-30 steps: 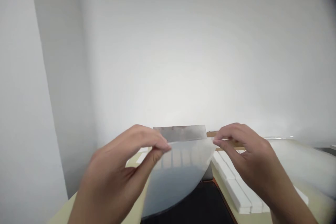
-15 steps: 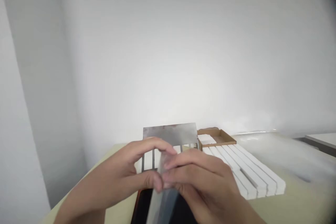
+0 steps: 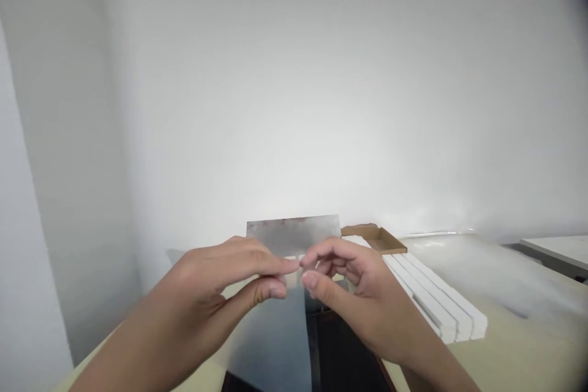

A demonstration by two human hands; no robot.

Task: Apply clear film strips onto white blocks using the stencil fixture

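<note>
White bars (image 3: 434, 295) lie beside a cardboard tray (image 3: 374, 239)

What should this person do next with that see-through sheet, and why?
Probably close the right hand onto the clear sheet beside the left hand's pinch: the right fingers stand open next to it, and the sheet seems to hang from that one grip.

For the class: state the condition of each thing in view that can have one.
Translucent sheet: held up, flexible.
Left hand: pinching the sheet.
Right hand: thumb and fingers apart, beside the sheet.
Cardboard tray: open.
White bars: lying side by side.
</note>
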